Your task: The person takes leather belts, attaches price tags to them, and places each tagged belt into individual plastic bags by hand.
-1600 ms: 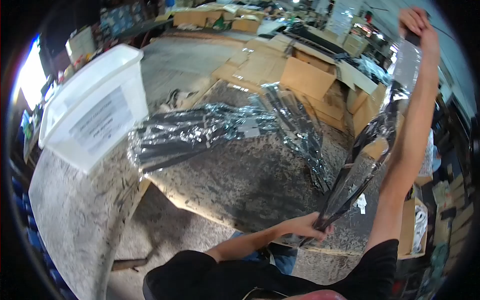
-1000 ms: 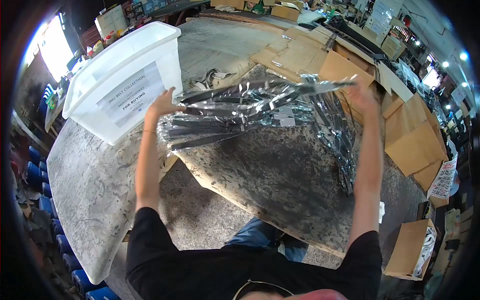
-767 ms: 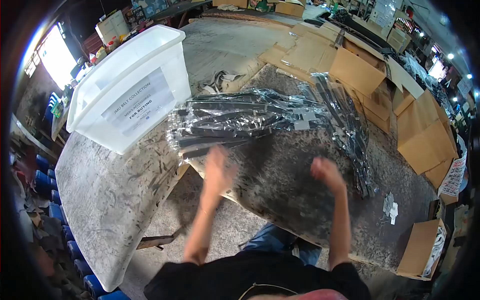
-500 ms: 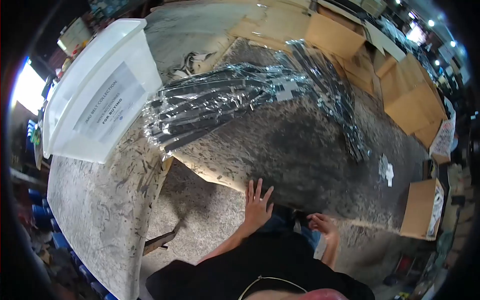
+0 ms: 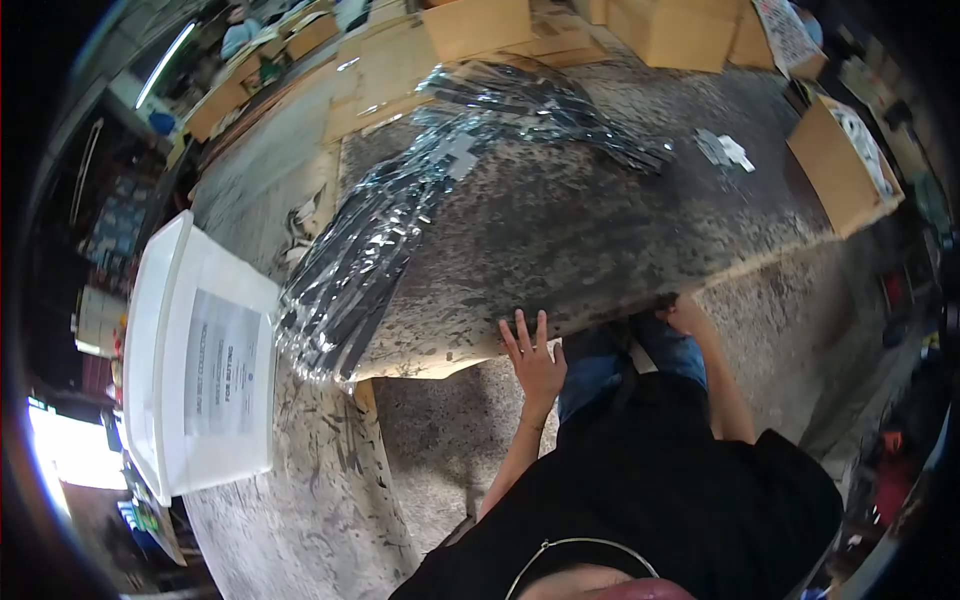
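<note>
My left hand (image 5: pixel 535 362) rests with fingers spread on the near edge of the dark, stained table (image 5: pixel 560 240). At the same edge, farther right, my right hand (image 5: pixel 682 315) is closed with its fingers curled in. A small dark patch shows at its fingertips, but what it holds, if anything, I cannot make out. Beyond my hands, a long pile of black belt-like strips in clear plastic (image 5: pixel 375 235) curves across the table. A grey piece of tape or paper (image 5: pixel 458 157) lies on the pile.
A white plastic bin (image 5: pixel 235 435) with a printed belt label stands at the left. Cardboard boxes (image 5: pixel 685 35) line the far side, and an open carton (image 5: pixel 835 175) sits at the right edge. White scraps (image 5: pixel 735 152) lie near it. A person (image 5: pixel 238 32) is in the far background.
My view has turned, so the table and pile appear shifted. My right hand has moved from near my waist to the table edge. My left hand stays on the edge.
</note>
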The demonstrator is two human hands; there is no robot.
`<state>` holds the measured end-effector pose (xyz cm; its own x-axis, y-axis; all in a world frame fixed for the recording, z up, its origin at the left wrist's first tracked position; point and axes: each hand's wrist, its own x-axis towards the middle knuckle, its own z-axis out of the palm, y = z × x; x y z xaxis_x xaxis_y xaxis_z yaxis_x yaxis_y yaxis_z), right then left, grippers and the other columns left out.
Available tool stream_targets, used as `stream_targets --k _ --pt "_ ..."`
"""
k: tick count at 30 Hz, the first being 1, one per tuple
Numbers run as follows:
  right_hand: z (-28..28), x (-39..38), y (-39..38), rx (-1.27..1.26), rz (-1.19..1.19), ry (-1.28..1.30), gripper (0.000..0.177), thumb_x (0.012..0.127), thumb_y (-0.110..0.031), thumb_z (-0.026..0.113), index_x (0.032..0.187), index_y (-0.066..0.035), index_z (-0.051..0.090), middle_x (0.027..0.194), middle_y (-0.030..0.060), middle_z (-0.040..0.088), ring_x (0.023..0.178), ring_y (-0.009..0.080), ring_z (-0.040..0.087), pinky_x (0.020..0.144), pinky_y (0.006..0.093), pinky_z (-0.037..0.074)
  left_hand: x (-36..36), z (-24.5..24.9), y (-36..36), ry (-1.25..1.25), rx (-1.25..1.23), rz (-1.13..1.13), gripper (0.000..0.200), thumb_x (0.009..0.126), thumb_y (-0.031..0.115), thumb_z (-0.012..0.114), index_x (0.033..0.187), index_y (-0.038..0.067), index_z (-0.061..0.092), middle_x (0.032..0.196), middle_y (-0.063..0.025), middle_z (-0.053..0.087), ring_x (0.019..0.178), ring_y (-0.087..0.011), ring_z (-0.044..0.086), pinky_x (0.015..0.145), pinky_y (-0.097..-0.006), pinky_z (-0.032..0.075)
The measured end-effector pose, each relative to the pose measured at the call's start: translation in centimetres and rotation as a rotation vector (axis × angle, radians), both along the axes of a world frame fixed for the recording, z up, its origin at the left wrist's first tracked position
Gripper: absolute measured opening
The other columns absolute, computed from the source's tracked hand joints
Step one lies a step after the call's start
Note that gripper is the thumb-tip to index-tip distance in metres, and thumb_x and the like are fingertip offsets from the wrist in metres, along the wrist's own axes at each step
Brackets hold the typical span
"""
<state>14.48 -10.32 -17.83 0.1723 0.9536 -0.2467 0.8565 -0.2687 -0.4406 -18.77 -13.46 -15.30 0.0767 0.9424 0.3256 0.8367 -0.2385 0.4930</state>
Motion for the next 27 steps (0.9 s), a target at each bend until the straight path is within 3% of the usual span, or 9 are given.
stream_targets --k 5,9,11,14,21,22,23,24,27 --pt "-1.3 1.2 -0.8 0.009 -0.140 0.164 0.034 0.078 -0.029 0.070 0.085 0.003 0.065 0.078 0.0201 0.066 0.083 0.0356 0.065 0.071 0.0435 0.049 0.1 0.1 -0.1 0.034 0.016 0.021 0.065 0.079 0.016 0.064 0.140 0.016 0.043 0.152 -0.0164 0.022 0.142 -0.0450 0.007 0.109 -0.0619 0.017" --pt "2.3 -2.1 -2.3 0.030 -0.168 0.078 0.039 0.077 -0.035 0.073 0.088 0.002 0.066 0.084 0.0195 0.067 0.086 0.0355 0.066 0.073 0.0431 0.050 -0.2 -0.2 -0.1 0.044 0.038 -0.003 0.065 0.079 0.016 0.064 0.140 0.015 0.043 0.152 -0.0169 0.022 0.141 -0.0451 0.007 0.109 -0.0620 0.017" --pt "5.4 -4.8 -3.4 -0.005 -0.078 -0.328 0.047 0.073 -0.041 0.075 0.091 0.001 0.064 0.088 0.0186 0.067 0.087 0.0367 0.066 0.076 0.0425 0.052 -0.4 -0.4 -0.1 0.019 0.066 -0.033 0.066 0.078 0.015 0.064 0.140 0.014 0.043 0.152 -0.0173 0.022 0.141 -0.0453 0.007 0.110 -0.0613 0.016" --pt "4.0 -5.0 -3.8 -0.063 0.003 -0.434 0.051 0.071 -0.046 0.076 0.093 -0.001 0.063 0.089 0.0181 0.065 0.088 0.0376 0.065 0.078 0.0424 0.053 -0.4 0.1 -0.3 0.028 0.044 -0.030 0.065 0.078 0.015 0.064 0.140 0.014 0.043 0.152 -0.0175 0.021 0.141 -0.0456 0.007 0.110 -0.0609 0.015" --pt "-0.7 0.0 -6.5 0.023 0.130 -0.349 0.031 0.075 -0.028 0.073 0.091 -0.002 0.064 0.096 0.0199 0.064 0.094 0.0401 0.062 0.077 0.0468 0.052 -0.3 -0.3 -0.2 -0.017 0.087 -0.031 0.064 0.077 0.014 0.065 0.138 0.011 0.045 0.150 -0.0200 0.024 0.140 -0.0472 0.009 0.111 -0.0594 0.013" --pt "5.1 -1.6 -6.7 -0.155 0.048 -0.178 0.028 0.075 -0.027 0.074 0.081 -0.001 0.066 0.088 0.0215 0.065 0.093 0.0386 0.062 0.078 0.0456 0.052 -0.4 -0.2 -0.2 -0.014 0.103 -0.042 0.064 0.077 0.013 0.065 0.138 0.010 0.045 0.149 -0.0218 0.025 0.139 -0.0485 0.010 0.111 -0.0589 0.013" --pt "5.0 -1.2 -7.6 -0.093 0.053 -0.160 0.025 0.074 -0.024 0.074 0.073 0.000 0.067 0.081 0.0211 0.066 0.087 0.0381 0.064 0.075 0.0461 0.052 -0.4 -0.2 -0.2 -0.037 0.122 -0.039 0.064 0.077 0.013 0.065 0.138 0.010 0.045 0.149 -0.0218 0.025 0.139 -0.0485 0.010 0.111 -0.0589 0.013" --pt "5.9 -1.3 -9.0 0.003 -0.007 -0.045 0.022 0.071 -0.023 0.074 0.072 -0.002 0.068 0.079 0.0187 0.067 0.080 0.0393 0.064 0.071 0.0468 0.052 -0.4 -0.4 -0.3 -0.037 0.103 -0.038 0.064 0.077 0.013 0.065 0.138 0.009 0.044 0.149 -0.0222 0.025 0.139 -0.0488 0.010 0.111 -0.0593 0.013" --pt "8.2 0.5 -10.5 -0.329 0.262 -0.154 0.031 0.065 -0.036 0.076 0.077 -0.008 0.070 0.076 0.0151 0.068 0.076 0.0362 0.066 0.065 0.0436 0.051 -0.5 0.2 -0.4 -0.069 0.075 -0.041 0.063 0.078 0.015 0.064 0.137 0.009 0.045 0.149 -0.0230 0.025 0.139 -0.0488 0.010 0.111 -0.0601 0.013"
